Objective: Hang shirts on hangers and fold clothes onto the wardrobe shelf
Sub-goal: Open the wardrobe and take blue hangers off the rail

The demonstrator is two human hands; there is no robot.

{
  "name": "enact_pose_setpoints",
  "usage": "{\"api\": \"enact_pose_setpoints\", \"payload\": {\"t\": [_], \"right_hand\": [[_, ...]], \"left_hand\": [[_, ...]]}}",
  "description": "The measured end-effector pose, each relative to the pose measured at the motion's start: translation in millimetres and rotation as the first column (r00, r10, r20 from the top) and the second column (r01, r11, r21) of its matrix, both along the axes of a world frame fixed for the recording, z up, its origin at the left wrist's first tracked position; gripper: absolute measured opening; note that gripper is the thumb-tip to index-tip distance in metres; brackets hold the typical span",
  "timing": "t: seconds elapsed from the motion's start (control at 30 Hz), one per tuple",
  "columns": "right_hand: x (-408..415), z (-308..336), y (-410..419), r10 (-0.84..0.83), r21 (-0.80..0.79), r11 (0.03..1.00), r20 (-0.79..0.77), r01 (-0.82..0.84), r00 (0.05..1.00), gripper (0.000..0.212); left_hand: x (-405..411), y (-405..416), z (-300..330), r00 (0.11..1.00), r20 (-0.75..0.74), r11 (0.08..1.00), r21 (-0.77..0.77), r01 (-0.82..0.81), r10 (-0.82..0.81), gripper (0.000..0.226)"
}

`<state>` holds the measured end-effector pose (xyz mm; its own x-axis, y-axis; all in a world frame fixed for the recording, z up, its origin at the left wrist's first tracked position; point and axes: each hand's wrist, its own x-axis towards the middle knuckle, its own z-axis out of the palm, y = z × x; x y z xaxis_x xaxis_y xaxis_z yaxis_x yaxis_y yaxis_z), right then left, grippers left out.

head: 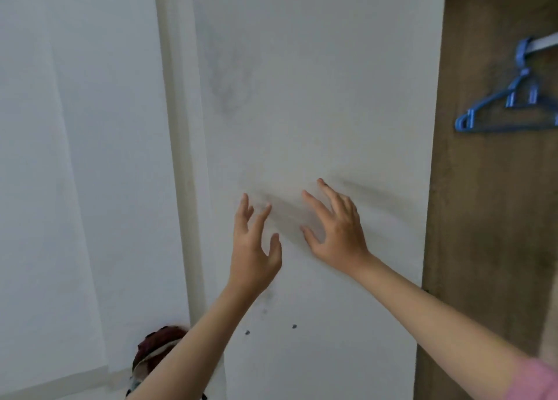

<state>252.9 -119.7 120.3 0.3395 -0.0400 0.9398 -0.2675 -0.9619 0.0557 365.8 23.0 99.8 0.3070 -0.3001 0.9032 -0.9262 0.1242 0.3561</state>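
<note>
Both my hands are raised in front of a white wardrobe door [317, 82]. My left hand [253, 245] has its fingers spread and holds nothing. My right hand [335, 227] is also spread, its fingers close to or touching the door; I cannot tell which. At the right, inside the open wardrobe [483, 218] with its brown wood wall, blue plastic hangers [510, 103] hang from a pale rail [543, 45]. No shirt is in either hand.
A white wall [75, 158] and a pale vertical frame [181, 143] fill the left. A dark red and white bundle of cloth [157, 348] shows low down, partly behind my left forearm. Grey smudges mark the door.
</note>
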Motion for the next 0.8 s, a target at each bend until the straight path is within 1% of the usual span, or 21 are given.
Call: {"api": "enact_pose_setpoints", "payload": {"t": [0.13, 0.27, 0.37, 0.43, 0.5, 0.63, 0.7, 0.8], "right_hand": [[-50.3, 22.6, -21.7, -0.038, -0.036, 0.999, 0.085, 0.041, 0.996, 0.053], [-102.3, 55.1, -55.2, -0.060, -0.006, 0.998, 0.211, 0.063, 0.976, 0.049], [-139.4, 82.9, -92.5, -0.104, 0.025, 0.995, 0.284, 0.101, 0.953, 0.049], [-160.4, 100.8, -118.7, -0.108, 0.034, 0.994, 0.321, 0.102, 0.941, 0.048], [-181.5, 116.7, -148.7, -0.101, 0.046, 0.995, 0.357, 0.091, 0.929, 0.046], [-216.5, 141.1, -219.6, -0.116, 0.042, 0.993, 0.391, 0.108, 0.913, 0.041], [-228.8, 152.7, -257.2, -0.108, 0.082, 0.993, 0.410, 0.081, 0.906, 0.043], [-240.8, 167.3, -303.0, -0.124, 0.146, 0.987, 0.436, 0.066, 0.892, 0.042]], "left_hand": [[-41.1, -21.1, 30.0, 0.988, 0.053, 0.988, -0.043, 0.150, -0.148, 0.050], [-81.1, -58.0, 61.6, 0.960, 0.086, 0.959, -0.073, 0.273, -0.267, 0.048], [-108.3, -94.3, 85.3, 0.939, 0.072, 0.933, -0.107, 0.344, -0.338, 0.044], [-124.5, -116.2, 100.1, 0.928, 0.055, 0.925, -0.084, 0.371, -0.367, 0.042], [-142.9, -141.0, 115.9, 0.919, 0.032, 0.918, -0.026, 0.395, -0.394, 0.041], [-172.5, -191.4, 149.2, 0.913, 0.032, 0.912, 0.082, 0.402, -0.406, 0.040], [-182.8, -214.9, 162.1, 0.910, 0.004, 0.906, 0.093, 0.413, -0.415, 0.037], [-196.1, -247.9, 173.0, 0.916, 0.032, 0.911, 0.117, 0.395, -0.401, 0.031]]}}
